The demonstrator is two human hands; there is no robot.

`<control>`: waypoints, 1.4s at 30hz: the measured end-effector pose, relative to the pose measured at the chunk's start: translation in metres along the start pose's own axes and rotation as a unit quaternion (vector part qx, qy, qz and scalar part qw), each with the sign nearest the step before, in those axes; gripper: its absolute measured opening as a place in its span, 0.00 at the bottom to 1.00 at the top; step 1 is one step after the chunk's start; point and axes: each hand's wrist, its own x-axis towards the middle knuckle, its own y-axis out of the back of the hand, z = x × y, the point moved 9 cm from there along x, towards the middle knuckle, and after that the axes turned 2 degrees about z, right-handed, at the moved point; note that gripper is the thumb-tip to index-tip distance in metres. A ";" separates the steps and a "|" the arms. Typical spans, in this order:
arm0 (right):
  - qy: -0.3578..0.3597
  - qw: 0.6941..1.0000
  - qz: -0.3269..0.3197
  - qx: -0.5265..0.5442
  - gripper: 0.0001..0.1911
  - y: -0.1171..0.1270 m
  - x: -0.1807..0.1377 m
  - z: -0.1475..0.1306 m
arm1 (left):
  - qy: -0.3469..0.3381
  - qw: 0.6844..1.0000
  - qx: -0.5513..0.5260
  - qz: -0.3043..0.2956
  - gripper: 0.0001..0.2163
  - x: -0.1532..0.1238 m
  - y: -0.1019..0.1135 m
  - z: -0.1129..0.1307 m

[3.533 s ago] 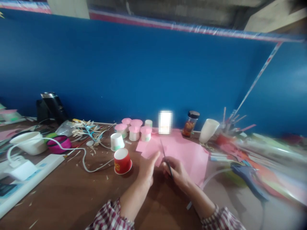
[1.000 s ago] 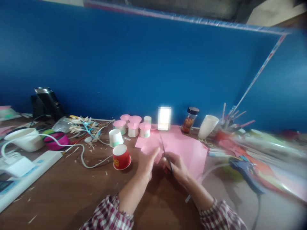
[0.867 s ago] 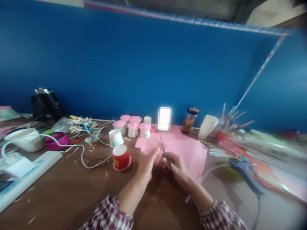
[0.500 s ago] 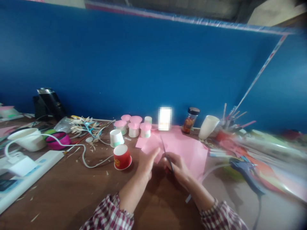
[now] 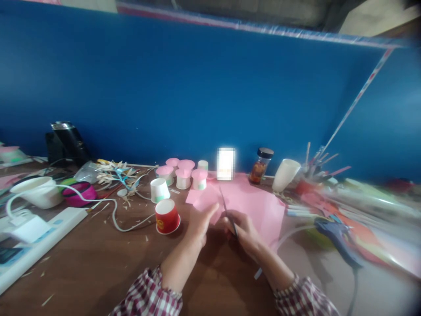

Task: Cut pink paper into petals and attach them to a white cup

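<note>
Hardly anything has shifted: the right hand [image 5: 244, 231] grips scissors [image 5: 232, 224] aimed toward eleven o'clock, the left hand [image 5: 198, 224] pinches pink paper [image 5: 207, 199], so cutting seems scarcely advanced.

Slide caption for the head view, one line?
Left hand holds a pink paper piece; right hand, slim dark scissors; an upturned red paper cup stands nearby.

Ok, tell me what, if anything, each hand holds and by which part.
The right hand holds scissors by the handles. The left hand seems to pinch pink paper by its near edge, its grip partly hidden.
</note>
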 end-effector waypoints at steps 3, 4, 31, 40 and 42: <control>0.000 1.000 -0.002 0.002 0.20 0.000 0.000 0.001 | 0.000 1.000 -0.002 -0.013 0.20 -0.002 -0.003 0.003; 0.000 1.000 -0.005 0.001 0.20 0.000 0.001 0.002 | 0.001 1.000 -0.001 -0.013 0.20 -0.002 -0.004 0.003; 0.001 1.000 -0.003 0.002 0.18 -0.001 0.000 -0.002 | 0.010 1.000 0.001 -0.021 0.21 -0.006 -0.005 0.002; -0.006 1.000 -0.003 0.010 0.20 0.001 0.000 -0.001 | 0.006 1.000 0.004 -0.019 0.21 -0.003 -0.003 0.003; -0.013 1.000 -0.001 0.014 0.21 0.001 0.000 0.000 | 0.001 1.000 0.008 -0.025 0.21 -0.003 -0.003 0.004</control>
